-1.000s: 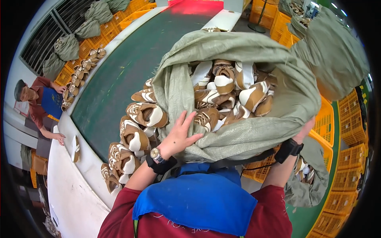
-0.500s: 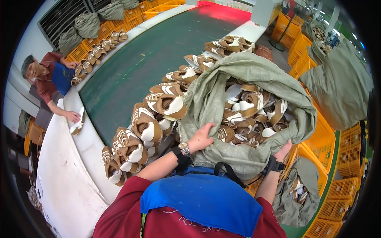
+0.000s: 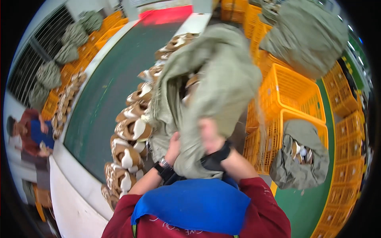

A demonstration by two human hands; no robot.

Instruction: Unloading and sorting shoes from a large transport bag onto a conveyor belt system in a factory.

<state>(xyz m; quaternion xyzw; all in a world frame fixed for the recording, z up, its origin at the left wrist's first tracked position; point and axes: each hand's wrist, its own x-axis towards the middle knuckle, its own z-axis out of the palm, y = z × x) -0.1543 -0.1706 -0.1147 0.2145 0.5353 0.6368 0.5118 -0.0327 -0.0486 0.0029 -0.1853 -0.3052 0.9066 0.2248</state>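
Note:
A big grey-green woven sack (image 3: 234, 75) stands in front of me, its mouth pulled partly over. Through the narrowed opening a few brown and white shoes (image 3: 192, 85) show; the rest of the contents are hidden. My right hand (image 3: 211, 137), blurred by motion, is closed on the sack's near rim, bunching the cloth. Lower and to its left, my left hand (image 3: 172, 148) grips the sack's left edge. Just left of the sack, a row of brown and white shoes (image 3: 133, 129) lines the belt's near side.
A green conveyor belt (image 3: 103, 95) with white borders runs away from me. Across it, a co-worker (image 3: 33, 129) stands beside another shoe row (image 3: 65, 101). Orange crates (image 3: 293, 89) stand at right, one bearing a smaller open sack (image 3: 299, 158) of shoes. A large covered sack (image 3: 305, 35) rises behind.
The sack's wide-open mouth has been drawn over to the left, covering most of its shoes. My right hand has moved left with the rim. My view has turned right.

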